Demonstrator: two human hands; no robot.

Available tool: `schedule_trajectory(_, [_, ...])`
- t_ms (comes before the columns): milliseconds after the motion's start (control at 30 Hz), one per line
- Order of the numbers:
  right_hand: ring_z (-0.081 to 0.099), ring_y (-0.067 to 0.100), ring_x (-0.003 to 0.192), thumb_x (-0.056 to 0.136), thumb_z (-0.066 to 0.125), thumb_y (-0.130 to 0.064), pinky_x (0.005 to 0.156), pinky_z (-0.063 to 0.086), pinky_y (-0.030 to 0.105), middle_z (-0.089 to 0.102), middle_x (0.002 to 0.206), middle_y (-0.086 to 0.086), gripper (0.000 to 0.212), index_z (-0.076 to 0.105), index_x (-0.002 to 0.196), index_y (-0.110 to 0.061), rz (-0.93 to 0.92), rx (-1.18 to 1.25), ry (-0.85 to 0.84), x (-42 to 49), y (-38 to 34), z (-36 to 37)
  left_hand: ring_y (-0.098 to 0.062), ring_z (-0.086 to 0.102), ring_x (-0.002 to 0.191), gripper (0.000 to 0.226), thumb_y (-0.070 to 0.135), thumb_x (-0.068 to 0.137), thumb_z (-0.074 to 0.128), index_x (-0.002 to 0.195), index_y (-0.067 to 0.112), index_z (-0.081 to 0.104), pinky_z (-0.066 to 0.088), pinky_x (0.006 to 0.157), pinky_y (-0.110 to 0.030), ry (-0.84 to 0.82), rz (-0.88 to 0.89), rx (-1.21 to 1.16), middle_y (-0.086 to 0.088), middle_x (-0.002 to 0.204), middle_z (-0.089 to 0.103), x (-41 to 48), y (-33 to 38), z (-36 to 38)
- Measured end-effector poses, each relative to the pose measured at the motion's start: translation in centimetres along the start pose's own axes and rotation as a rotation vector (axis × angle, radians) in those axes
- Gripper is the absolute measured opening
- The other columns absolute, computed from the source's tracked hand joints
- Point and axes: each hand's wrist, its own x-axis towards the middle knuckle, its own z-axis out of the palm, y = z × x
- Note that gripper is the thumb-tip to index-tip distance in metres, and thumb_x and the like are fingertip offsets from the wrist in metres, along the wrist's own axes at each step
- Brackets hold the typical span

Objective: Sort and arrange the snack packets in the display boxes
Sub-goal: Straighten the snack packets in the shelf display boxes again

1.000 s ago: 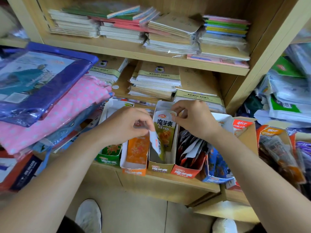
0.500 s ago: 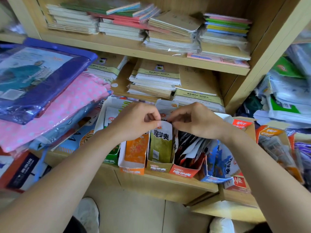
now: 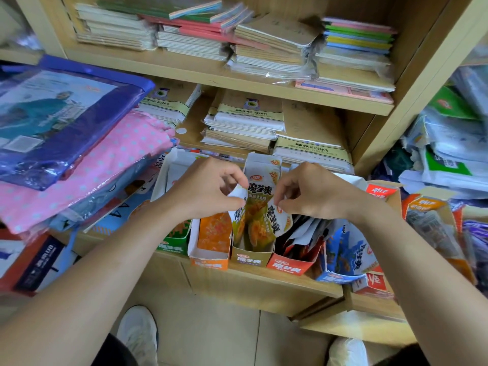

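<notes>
I see left hand [image 3: 203, 191] pinching left packet [image 3: 238, 220], right hand [image 3: 314, 194] pinching right packet [image 3: 277, 220], both half inside olive box [image 3: 250, 258]; risk: bent tops jam, or tug tips box off shelf [image 3: 264, 280]

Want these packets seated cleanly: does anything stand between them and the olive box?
Nothing visible does. The left hand pinches the left packet, the right hand the right packet; both hang at the open top of the olive box.
</notes>
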Motion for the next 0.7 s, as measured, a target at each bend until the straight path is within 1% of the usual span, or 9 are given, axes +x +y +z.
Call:
schedule_trajectory(67, [0.052,0.003,0.053,0.081,0.073,-0.01,0.049,0.038,0.015,0.066,0.066,-0.002,0.014,0.077,0.08,-0.023,-0.007,-0.001,0.067,0.1,0.1,0.1,-0.01,0.072,0.075,0.035,0.01,0.079,0.079,0.108,0.03,0.075,0.06,0.075,-0.044,-0.001,0.02,-0.027,0.008,0.093,0.072,0.1,-0.1,0.2])
schedule_trajectory(100, [0.051,0.002,0.053,0.08,0.074,-0.009,0.05,0.038,0.015,0.063,0.064,-0.005,0.015,0.076,0.081,-0.024,-0.013,-0.005,0.098,0.0,0.1,0.1,-0.01,0.072,0.08,0.037,0.008,0.082,0.076,0.112,0.03,0.074,0.061,0.077,-0.042,0.018,0.039,-0.047,0.009,0.096,0.073,0.2,0.0,0.3])
schedule_trajectory(200, [0.056,-0.001,0.06,0.078,0.076,-0.008,0.056,0.043,0.013,0.063,0.07,-0.009,0.021,0.076,0.088,-0.026,-0.042,-0.025,0.15,-0.2,-0.1,-0.4,-0.002,0.07,0.096,0.038,0.007,0.086,0.073,0.117,0.029,0.072,0.058,0.083,-0.028,0.123,0.095,-0.093,0.009,0.104,0.075,0.5,0.1,0.4])
schedule_trajectory(267, [0.06,0.003,0.064,0.079,0.076,-0.006,0.061,0.046,0.012,0.067,0.078,-0.008,0.025,0.075,0.094,-0.026,-0.074,-0.068,0.209,-0.2,-0.2,-0.6,0.002,0.069,0.098,0.036,0.008,0.087,0.073,0.117,0.029,0.072,0.055,0.077,-0.022,0.173,0.126,-0.085,0.008,0.104,0.075,0.6,0.4,0.5])
schedule_trajectory(300, [0.061,0.005,0.065,0.08,0.075,-0.005,0.063,0.047,0.013,0.069,0.082,-0.007,0.026,0.075,0.098,-0.024,-0.091,-0.106,0.264,-0.1,-0.1,-0.6,0.002,0.069,0.097,0.034,0.008,0.088,0.072,0.116,0.028,0.072,0.056,0.074,-0.024,0.183,0.14,-0.089,0.009,0.102,0.076,0.7,0.5,0.5])
schedule_trajectory(400, [0.064,0.012,0.067,0.083,0.071,0.0,0.07,0.053,0.023,0.074,0.087,-0.003,0.028,0.074,0.105,-0.016,-0.142,-0.168,0.508,0.2,0.2,-0.3,-0.002,0.072,0.091,0.026,0.005,0.088,0.074,0.109,0.021,0.076,0.059,0.071,-0.029,0.127,0.169,-0.142,0.011,0.098,0.076,0.8,0.7,0.0])
schedule_trajectory(500, [0.07,0.011,0.075,0.086,0.072,-0.001,0.074,0.056,0.022,0.076,0.088,0.0,0.019,0.076,0.101,-0.012,-0.219,-0.06,0.659,0.6,0.5,0.0,-0.003,0.073,0.084,0.02,0.006,0.086,0.077,0.099,0.021,0.078,0.053,0.066,-0.017,-0.031,0.143,-0.171,0.011,0.089,0.078,0.7,0.6,-0.8])
schedule_trajectory(600, [0.071,0.006,0.082,0.087,0.074,-0.002,0.074,0.052,0.012,0.076,0.088,0.001,0.014,0.076,0.098,-0.009,-0.258,0.129,0.638,1.0,0.6,0.1,-0.004,0.071,0.08,0.013,0.007,0.085,0.079,0.093,0.017,0.079,0.051,0.068,-0.017,-0.149,0.145,-0.139,0.01,0.086,0.077,0.3,0.4,-0.9])
schedule_trajectory(700, [0.072,0.005,0.079,0.085,0.076,-0.002,0.071,0.052,0.013,0.076,0.084,0.0,0.011,0.076,0.095,-0.008,-0.251,0.22,0.543,1.8,1.2,0.7,-0.005,0.07,0.079,0.012,0.009,0.083,0.081,0.091,0.019,0.081,0.054,0.066,-0.022,-0.166,0.15,-0.111,0.01,0.085,0.077,0.2,0.1,-0.8])
